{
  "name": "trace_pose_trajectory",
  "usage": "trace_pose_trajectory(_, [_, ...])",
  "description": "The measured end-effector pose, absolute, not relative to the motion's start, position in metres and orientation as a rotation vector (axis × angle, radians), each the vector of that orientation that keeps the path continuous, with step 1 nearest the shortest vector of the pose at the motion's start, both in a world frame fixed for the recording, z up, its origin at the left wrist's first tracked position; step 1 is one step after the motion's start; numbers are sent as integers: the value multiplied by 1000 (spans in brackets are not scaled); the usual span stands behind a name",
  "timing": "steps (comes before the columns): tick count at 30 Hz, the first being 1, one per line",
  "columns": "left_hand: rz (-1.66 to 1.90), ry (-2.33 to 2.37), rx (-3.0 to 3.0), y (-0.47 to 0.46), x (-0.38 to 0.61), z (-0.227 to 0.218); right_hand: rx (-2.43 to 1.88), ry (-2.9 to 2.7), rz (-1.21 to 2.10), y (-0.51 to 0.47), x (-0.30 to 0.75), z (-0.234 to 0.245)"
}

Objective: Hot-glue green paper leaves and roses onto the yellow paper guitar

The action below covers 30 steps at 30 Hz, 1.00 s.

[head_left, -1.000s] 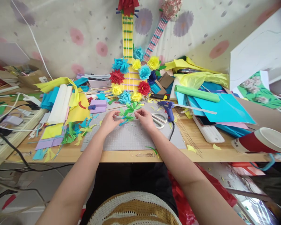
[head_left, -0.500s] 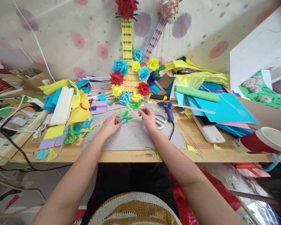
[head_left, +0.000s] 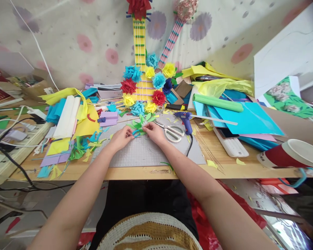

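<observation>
My left hand is closed in a pinch on a small curled blue strip, probably paper, over the grey cutting mat. Right beside it, my right hand has thumb and fingertips pressed together at the green paper leaves. Thin pale stems or wires show among the leaves near those fingertips. Exactly what the right fingers grip is too small to make out. Silver-grey scissors lie just right of my right hand.
Behind the mat stands a yellow paper guitar with paper flowers. A blue glue gun with its cord sits right of the scissors. Paper scraps litter the left side. A paper cup stands near the right front edge.
My right hand has moved left and slightly down, its fingers now at the leaves close to my left hand. More of the scissors shows. My left hand stays nearly in place.
</observation>
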<state>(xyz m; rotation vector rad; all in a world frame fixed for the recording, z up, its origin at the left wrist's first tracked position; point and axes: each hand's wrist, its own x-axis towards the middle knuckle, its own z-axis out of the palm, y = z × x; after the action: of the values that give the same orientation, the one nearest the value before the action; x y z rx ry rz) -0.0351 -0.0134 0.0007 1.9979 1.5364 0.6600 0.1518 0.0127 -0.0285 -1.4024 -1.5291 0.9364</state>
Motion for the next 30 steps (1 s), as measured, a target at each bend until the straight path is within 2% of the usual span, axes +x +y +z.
trace_pose_trajectory(17, [440, 1678, 2169, -11, -46, 10, -1446, -1561, 900, 11, 153, -28])
trace_pose_trajectory(24, [327, 1790, 2194, -1, -91, 31, -1441, -1576, 903, 12, 154, -27])
trace_pose_trajectory(26, [295, 1915, 2153, 5, -111, 40, -1433, -1581, 904, 12, 154, -28])
trace_pose_trajectory(30, [470, 2351, 2098, 15, -137, 55, -1417, -1577, 907, 13, 154, -30])
